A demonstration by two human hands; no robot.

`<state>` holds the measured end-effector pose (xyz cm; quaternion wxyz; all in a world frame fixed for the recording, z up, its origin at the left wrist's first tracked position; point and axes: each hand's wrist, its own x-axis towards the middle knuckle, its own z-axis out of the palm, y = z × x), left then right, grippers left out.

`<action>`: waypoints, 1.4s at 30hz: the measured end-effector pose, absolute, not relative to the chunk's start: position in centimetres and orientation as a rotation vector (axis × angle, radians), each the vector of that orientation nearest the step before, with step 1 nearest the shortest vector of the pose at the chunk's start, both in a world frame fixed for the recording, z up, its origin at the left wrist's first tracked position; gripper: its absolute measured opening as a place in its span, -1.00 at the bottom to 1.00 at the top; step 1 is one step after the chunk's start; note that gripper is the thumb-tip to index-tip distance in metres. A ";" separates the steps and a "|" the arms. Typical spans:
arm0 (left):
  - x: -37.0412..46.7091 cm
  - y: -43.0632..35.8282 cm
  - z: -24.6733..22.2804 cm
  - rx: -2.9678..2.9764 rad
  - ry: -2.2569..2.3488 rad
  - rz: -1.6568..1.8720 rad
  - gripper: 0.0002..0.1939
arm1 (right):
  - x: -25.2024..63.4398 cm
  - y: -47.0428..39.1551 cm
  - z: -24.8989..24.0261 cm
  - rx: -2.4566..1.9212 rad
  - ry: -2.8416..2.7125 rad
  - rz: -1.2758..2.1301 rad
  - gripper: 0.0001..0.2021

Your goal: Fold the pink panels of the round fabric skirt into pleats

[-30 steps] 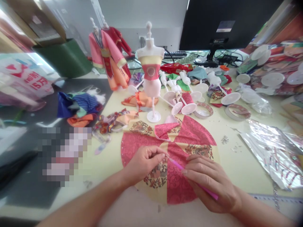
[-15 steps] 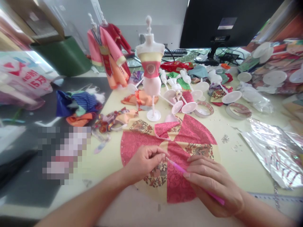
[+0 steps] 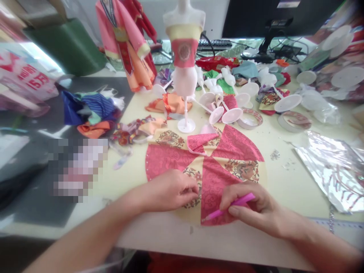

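Note:
A round doll-skirt-like fabric piece (image 3: 170,157) with red and cream flowered panels lies spread on the table. Small pale dots run along its left edge. My right hand (image 3: 253,204) is closed around a slim pink pen-like tool (image 3: 240,200). The tool slants down to the left, its tip at the lower hem of the front red panel. My left hand (image 3: 172,191) rests over the cream panel, fingers curled and thumb near the fingertips. Whether anything small is pinched there I cannot make out. Behind the fabric stands a white mini mannequin (image 3: 184,79) in a red and cream top.
Small white mannequins (image 3: 230,113) lie behind the fabric beside tape rolls (image 3: 250,118). Tiny shiny bits (image 3: 275,154) and a silvery plastic bag (image 3: 332,170) are at right. Scraps of cloth (image 3: 91,110) lie at left. A dressed doll stand (image 3: 127,49) and monitor (image 3: 250,22) are behind.
My right hand has swung the pink tool from my left fingertips down to the fabric's lower hem and turned its grip. My left hand has drawn slightly back. The view has tilted downward.

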<state>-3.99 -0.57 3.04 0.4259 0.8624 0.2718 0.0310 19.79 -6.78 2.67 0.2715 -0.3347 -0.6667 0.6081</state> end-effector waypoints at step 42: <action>-4.7 -0.5 3.9 2.045 0.641 0.009 -0.85 | 18.5 -7.0 3.1 -1.187 -1.615 1.821 -0.95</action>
